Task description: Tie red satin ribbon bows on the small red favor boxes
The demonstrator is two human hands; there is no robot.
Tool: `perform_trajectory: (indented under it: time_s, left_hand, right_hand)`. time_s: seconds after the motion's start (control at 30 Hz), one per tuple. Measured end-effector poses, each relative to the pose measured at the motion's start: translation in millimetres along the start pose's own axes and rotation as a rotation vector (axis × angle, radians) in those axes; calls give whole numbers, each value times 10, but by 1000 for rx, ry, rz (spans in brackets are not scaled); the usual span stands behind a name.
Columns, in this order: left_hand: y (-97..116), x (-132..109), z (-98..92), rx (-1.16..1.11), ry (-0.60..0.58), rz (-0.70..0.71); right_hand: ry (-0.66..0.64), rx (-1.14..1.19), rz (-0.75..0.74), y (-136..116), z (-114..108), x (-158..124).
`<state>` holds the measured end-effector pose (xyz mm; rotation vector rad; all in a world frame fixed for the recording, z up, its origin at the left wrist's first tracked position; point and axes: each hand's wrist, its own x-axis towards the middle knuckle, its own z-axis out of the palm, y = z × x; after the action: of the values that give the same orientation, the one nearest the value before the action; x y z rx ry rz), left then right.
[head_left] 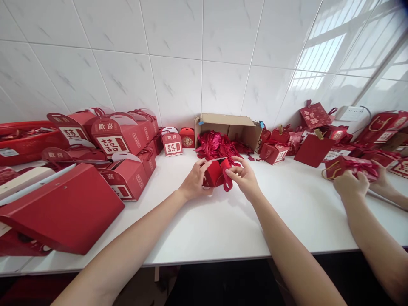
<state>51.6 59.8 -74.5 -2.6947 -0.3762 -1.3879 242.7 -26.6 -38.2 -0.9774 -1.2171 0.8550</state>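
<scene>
Both my hands meet over the middle of the white table (223,221). My left hand (194,182) grips the left side of a small red gift box (214,173). My right hand (244,176) pinches the box's right edge, where a red ribbon (227,183) hangs down in a loop. Just behind the box lies a heap of red ribbons (216,144) spilling from a cardboard box (229,126) on its side.
Many red handled gift boxes (114,136) are stacked at the left, with a large red folder (63,208) in front. At the right, another person's hands (353,183) handle a red box (347,165) among more red boxes and bags.
</scene>
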Motion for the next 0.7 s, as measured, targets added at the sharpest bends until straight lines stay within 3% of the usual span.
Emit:
perform_trajectory:
  time_s: [0.43,0.7]
  left_hand:
    - [51,12,18,8,-39,71]
    - [41,-3,28,-3,-30,49]
  right_hand:
    - [-25,122,62,-67,-18,-14]
    - [-77,139,0,-83,-33,-37]
